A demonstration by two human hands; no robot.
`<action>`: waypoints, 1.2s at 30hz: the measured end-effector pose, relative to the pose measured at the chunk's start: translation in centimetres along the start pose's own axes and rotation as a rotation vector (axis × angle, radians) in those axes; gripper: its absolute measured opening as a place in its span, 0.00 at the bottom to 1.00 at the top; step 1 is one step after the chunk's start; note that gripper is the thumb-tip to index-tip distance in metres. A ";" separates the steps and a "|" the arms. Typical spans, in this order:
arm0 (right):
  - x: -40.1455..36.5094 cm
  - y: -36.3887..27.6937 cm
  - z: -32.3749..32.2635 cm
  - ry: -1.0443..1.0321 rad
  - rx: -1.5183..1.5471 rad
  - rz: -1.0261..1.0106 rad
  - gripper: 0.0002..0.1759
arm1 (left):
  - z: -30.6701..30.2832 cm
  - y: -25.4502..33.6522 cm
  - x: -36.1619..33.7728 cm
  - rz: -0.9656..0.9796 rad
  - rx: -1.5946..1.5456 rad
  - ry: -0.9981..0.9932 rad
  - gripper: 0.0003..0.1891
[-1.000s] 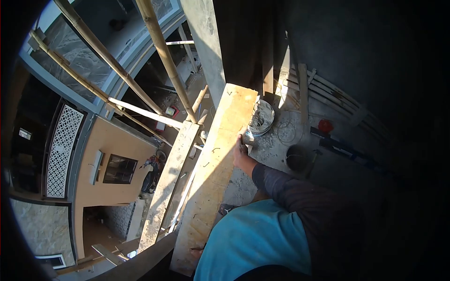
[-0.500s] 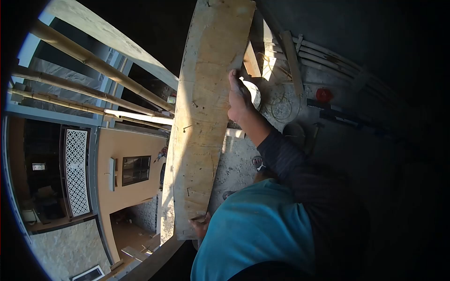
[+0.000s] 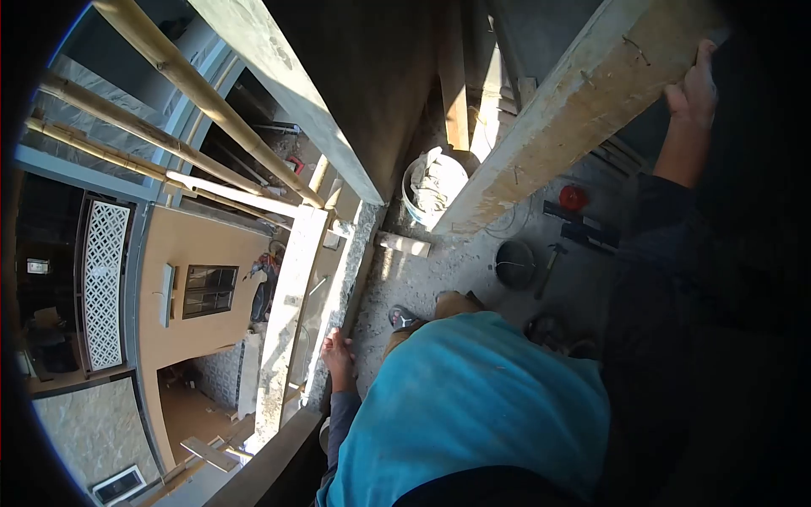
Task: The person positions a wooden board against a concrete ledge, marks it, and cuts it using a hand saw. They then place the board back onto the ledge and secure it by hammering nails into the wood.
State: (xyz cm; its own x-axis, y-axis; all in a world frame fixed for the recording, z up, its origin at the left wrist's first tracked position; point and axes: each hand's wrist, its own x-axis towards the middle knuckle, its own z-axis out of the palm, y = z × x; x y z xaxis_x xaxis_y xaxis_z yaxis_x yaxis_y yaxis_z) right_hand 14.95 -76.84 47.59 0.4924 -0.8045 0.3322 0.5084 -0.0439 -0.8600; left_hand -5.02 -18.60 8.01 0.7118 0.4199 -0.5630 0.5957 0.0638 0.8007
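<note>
My right fingers [image 3: 704,56] gripped the tilted board [image 3: 583,106], not laid flat, and my left fingers [image 3: 336,340] curled by the ledge [image 3: 358,245], hold unclear.

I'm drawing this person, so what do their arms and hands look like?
The left hand and right hand are bare, with no gloves. Dark sleeves cover the arms but leave the wrists showing, and the top is bright blue-green.

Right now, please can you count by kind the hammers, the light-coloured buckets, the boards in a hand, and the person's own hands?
Hammer: 1
Light-coloured bucket: 1
Held board: 1
Hands: 2, right hand and left hand
Total: 5
</note>
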 end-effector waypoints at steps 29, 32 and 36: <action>17.3 54.4 8.6 -0.033 -0.412 0.116 0.38 | 64.8 44.4 25.1 0.773 0.190 -0.572 0.30; 18.7 53.6 8.4 0.065 -0.237 0.150 0.40 | 71.8 47.3 27.4 0.833 0.209 -0.480 0.32; 19.7 54.5 4.8 0.010 -0.393 0.252 0.41 | 77.2 48.5 28.8 0.840 0.169 -0.257 0.28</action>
State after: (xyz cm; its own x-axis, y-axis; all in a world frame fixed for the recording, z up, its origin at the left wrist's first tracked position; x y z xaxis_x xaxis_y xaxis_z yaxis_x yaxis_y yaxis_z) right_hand 55.75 -92.19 9.16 0.5587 -0.8243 0.0916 0.0664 -0.0656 -0.9956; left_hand 73.14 -73.33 14.82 0.9873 0.0509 0.1507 -0.1271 -0.3163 0.9401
